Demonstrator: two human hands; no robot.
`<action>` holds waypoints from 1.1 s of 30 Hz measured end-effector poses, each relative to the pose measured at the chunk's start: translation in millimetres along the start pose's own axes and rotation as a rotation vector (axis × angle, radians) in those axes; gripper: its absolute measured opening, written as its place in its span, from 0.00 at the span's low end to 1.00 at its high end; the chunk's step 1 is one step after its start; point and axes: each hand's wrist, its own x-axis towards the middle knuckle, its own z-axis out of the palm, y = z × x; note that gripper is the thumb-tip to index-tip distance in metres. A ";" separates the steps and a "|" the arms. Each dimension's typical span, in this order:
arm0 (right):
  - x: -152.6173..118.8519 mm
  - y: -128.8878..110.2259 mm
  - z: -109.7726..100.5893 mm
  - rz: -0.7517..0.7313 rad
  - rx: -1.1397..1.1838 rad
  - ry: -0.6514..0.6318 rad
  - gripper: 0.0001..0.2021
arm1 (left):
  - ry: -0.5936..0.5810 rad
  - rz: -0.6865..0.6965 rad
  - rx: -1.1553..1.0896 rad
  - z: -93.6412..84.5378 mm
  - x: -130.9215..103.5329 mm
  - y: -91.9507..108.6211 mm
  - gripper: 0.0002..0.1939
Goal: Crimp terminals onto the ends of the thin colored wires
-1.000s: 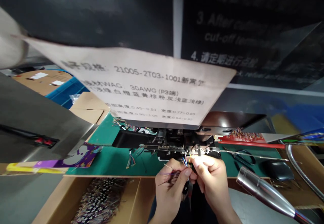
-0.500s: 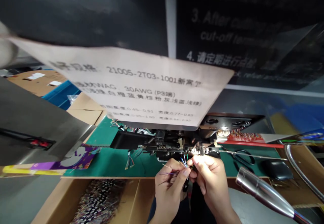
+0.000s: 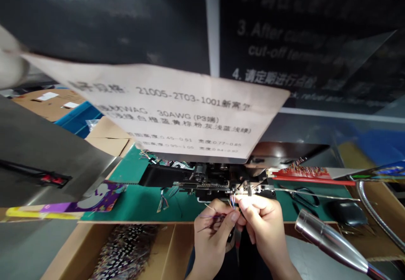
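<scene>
Lower edge cropping both forearms (image 3: 286,267), wire tips (image 3: 233,199) too small to tell, sign's lower lettering (image 3: 332,98) blurred

Scissors (image 3: 306,197) lie on the green mat (image 3: 136,204).

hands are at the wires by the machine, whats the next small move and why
Probably ease one wire apart with the right hand: the left hand pinches the wires, whose ends stick up close together, and the right fingertips are already beside them, just in front of the machine.
</scene>
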 end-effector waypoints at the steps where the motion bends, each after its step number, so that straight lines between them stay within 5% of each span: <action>1: -1.3 -1.6 0.6 -0.010 -0.005 0.010 0.27 | -0.017 -0.008 -0.004 -0.3 0.0 0.2 0.13; 24: 3.5 4.7 0.6 0.073 0.109 0.017 0.29 | 0.058 -0.012 -0.085 3.4 -0.1 -5.9 0.15; 33: -8.5 -9.4 3.1 -0.119 -0.126 0.060 0.20 | 0.054 0.039 0.025 -0.5 -1.4 -3.5 0.13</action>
